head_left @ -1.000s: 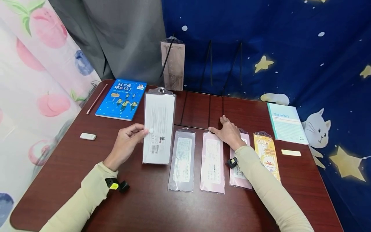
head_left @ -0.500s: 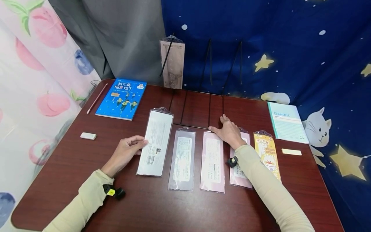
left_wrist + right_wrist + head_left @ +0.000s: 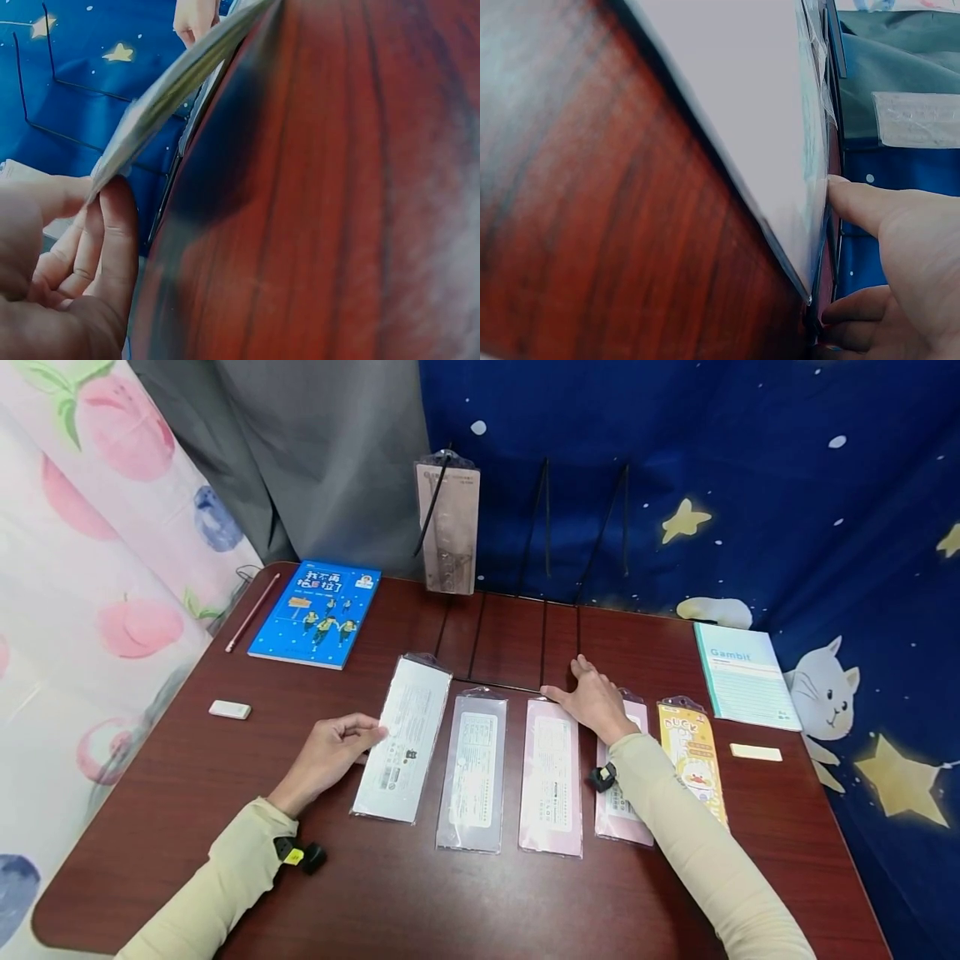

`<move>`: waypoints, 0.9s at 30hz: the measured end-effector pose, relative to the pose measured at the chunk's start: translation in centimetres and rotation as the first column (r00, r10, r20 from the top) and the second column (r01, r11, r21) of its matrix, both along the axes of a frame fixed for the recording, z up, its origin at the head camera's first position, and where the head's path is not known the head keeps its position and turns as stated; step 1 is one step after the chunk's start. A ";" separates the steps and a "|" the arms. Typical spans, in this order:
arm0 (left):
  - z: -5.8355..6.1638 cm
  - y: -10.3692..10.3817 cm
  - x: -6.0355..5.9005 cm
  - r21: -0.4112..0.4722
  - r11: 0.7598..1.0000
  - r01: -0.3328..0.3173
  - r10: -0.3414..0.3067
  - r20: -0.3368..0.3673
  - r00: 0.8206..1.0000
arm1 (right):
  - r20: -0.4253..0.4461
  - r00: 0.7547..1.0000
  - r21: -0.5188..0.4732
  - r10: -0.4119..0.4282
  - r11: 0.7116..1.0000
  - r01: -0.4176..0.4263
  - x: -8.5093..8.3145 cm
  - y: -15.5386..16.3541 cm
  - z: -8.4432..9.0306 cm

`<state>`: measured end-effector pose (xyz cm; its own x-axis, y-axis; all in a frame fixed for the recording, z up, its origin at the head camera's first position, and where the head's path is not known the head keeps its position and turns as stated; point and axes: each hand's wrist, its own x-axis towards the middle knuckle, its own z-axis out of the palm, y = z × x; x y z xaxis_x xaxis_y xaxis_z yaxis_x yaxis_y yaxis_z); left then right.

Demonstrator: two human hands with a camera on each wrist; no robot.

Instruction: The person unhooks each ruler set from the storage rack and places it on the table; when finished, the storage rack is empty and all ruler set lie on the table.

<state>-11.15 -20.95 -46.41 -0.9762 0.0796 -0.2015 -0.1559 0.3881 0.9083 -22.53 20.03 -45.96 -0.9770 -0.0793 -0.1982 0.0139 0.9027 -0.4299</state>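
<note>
In the head view my left hand [image 3: 330,758] pinches the left edge of a white flat hang-tab package [image 3: 405,739], its printed back up. The left wrist view shows the package [image 3: 142,124] tilted over the table, between thumb and fingers [image 3: 118,240]. My right hand [image 3: 594,700] rests with fingers spread at the front corner of a black wire rack [image 3: 506,686]. Below it lie a grey-backed package [image 3: 472,768], a pink-backed package [image 3: 550,777] and another pink package [image 3: 618,810], partly hidden by the right forearm. A brownish-pink package [image 3: 453,527] hangs on the rack's left hook.
A yellow duck package [image 3: 690,752] lies right of the row. A blue book [image 3: 315,614], a pencil [image 3: 252,612] and a white eraser [image 3: 229,709] lie on the left. On the right are a notebook [image 3: 746,677] and a pale yellow bar [image 3: 756,752]. Curtains hang behind the table.
My left hand has lowered the white package toward the table, left of the grey-backed one, and its top now leans right. The right hand has stayed in place.
</note>
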 end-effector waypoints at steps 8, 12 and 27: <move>-0.3 0.4 0.6 -0.080 0.997 -0.012 0.013 0.011 1.000 | -0.005 1.000 0.009 0.008 1.000 -0.008 0.0 0.0 0.1; -0.2 0.5 0.7 -0.103 0.995 -0.001 0.003 0.015 1.000 | -0.004 1.000 0.012 0.010 1.000 -0.010 0.0 0.0 0.2; 1.1 1.2 1.2 -0.283 0.958 0.049 -0.043 0.025 0.999 | 0.005 1.000 0.010 0.009 1.000 -0.009 -0.1 0.0 0.2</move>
<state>-9.94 -19.78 -45.28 -0.9687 0.0611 -0.2405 -0.1477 0.6367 0.7568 -22.64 20.05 -45.73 -0.9752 -0.0863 -0.2037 0.0077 0.9070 -0.4211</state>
